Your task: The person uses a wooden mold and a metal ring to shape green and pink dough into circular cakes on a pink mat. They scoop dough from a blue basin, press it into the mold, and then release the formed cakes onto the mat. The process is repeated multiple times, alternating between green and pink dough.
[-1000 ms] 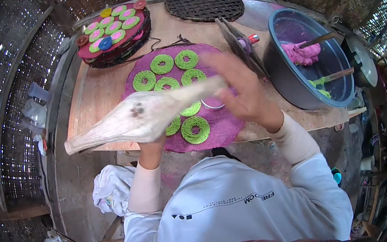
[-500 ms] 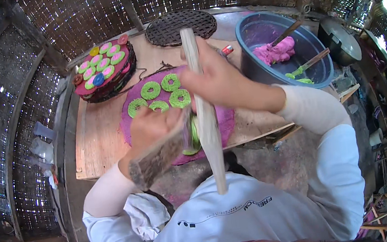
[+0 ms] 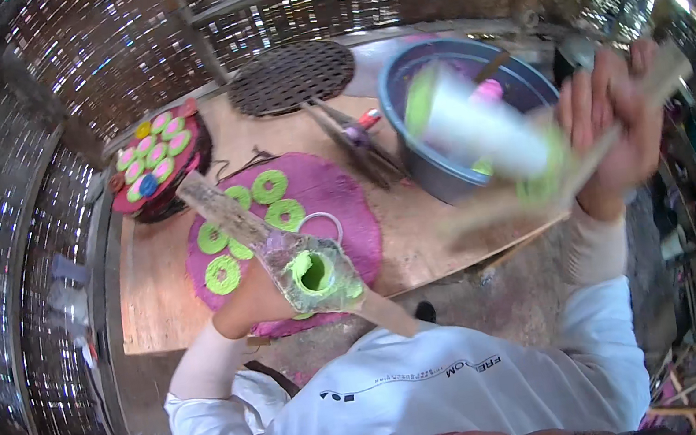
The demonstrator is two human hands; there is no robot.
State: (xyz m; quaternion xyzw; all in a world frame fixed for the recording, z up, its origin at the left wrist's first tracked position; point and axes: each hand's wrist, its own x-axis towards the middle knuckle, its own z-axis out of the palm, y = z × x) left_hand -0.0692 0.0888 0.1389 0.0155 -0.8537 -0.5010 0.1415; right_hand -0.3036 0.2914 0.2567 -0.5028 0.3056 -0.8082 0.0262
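Above the near part of the magenta cloth (image 3: 352, 203), I have my left hand (image 3: 255, 303) beneath the wooden press body (image 3: 343, 293), its fingers hidden, so I cannot tell how they grip. Just right of the blue tub (image 3: 428, 169), my right hand (image 3: 620, 124) has its fingers curled closed around the bar (image 3: 664, 77) of the plunger (image 3: 482, 123). The press body sits slanted, its round opening facing me, lined with bright green paste (image 3: 296, 265); the plunger's white cylinder (image 3: 491, 128) is blurred. I count one press body, one plunger, one tub, one white loop (image 3: 336, 223), and at least six green rings (image 3: 258, 188) on the cloth, some partly covered.
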